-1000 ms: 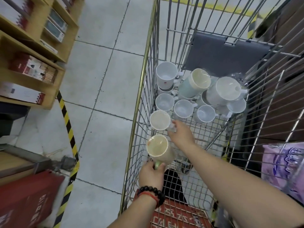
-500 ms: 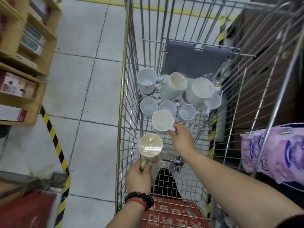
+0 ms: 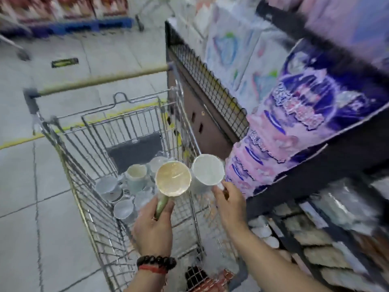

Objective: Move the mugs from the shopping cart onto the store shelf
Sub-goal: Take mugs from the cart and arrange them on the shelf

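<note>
Both hands are full. Left hand (image 3: 154, 226) has its fingers wrapped round the green handle of a cream-lined mug (image 3: 173, 178), and the right hand (image 3: 228, 202) pinches the handle of a white mug (image 3: 208, 170). Each mug is carried mouth-up above the shopping cart (image 3: 101, 220), side by side and almost touching at the rims.

These look like glazed ceramic: stiff, fairly weighty for their size, smooth enough to slip, and likely to chip if they knock together or hit the wire. The handle seems the safest hold, as both hands have it; with the weight hanging off one side, a mug will want to tip, so a thumb on top of the handle should steady it.

More mugs (image 3: 134, 178) lie in the bottom of the cart, some upright and some leaning on one another, near a dark grey flap (image 3: 136, 150) at the far end. The store shelf (image 3: 311, 178) stands just right of the cart, with purple and pink packs (image 3: 294, 127) on it.

Motion blur smears nearly everything. I cannot count the mugs left in the cart, read the packs, or make out what fills the lower shelf. No free shelf space for mugs shows. The right fingers are partly hidden behind the handle.
</note>
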{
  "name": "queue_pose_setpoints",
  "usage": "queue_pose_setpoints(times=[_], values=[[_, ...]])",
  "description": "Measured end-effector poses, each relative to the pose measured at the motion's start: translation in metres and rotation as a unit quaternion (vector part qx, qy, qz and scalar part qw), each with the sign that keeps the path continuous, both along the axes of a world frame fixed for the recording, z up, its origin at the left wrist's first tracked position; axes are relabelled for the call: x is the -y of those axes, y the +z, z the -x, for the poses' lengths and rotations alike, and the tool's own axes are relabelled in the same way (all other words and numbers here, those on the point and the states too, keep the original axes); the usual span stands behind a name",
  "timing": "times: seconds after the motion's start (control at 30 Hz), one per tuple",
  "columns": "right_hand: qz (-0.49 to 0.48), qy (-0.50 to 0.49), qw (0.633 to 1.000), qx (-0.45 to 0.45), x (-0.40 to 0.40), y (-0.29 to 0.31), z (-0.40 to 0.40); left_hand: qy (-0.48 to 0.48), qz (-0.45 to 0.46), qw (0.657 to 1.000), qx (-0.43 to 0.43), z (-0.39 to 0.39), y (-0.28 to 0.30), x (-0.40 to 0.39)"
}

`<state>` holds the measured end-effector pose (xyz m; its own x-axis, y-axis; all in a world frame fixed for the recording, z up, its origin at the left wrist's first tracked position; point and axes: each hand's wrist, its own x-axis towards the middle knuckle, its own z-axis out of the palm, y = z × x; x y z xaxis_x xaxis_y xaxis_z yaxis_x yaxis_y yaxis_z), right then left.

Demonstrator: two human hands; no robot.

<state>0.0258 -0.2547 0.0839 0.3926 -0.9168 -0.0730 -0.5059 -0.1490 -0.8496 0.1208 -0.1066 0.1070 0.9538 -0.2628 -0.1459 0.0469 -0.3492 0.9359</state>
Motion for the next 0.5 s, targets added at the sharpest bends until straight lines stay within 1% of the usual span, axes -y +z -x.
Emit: queue_pose_setpoints(times=[0.07, 0.13, 0.2, 0.3, 0.4, 0.47, 0.5], values=[[0.017, -0.074, 0.996, 0.038, -0.003, 0.036, 0.035, -0.050, 0.026, 0.998, 0.033, 0.018, 0.029, 0.014], [0.034, -0.128, 0.988, 0.077, -0.008, 0.072, 0.077, -0.104, 0.052, 0.991, 0.061, 0.038, 0.057, 0.029], [0.024, -0.169, 0.978, 0.121, -0.015, 0.106, 0.119, -0.155, 0.094, 0.981, 0.069, 0.057, 0.078, 0.043], [0.068, -0.241, 0.959, 0.130, -0.027, 0.150, 0.185, -0.248, 0.127, 0.958, 0.072, 0.100, 0.106, 0.065], [0.115, -0.308, 0.934, 0.141, -0.044, 0.184, 0.251, -0.296, 0.167, 0.940, 0.038, 0.162, 0.139, 0.080], [0.134, -0.350, 0.915, 0.150, -0.062, 0.204, 0.295, -0.338, 0.206, 0.917, 0.047, 0.207, 0.157, 0.084], [0.144, -0.371, 0.904, 0.155, -0.072, 0.213, 0.318, -0.359, 0.212, 0.907, 0.053, 0.230, 0.166, 0.085]])
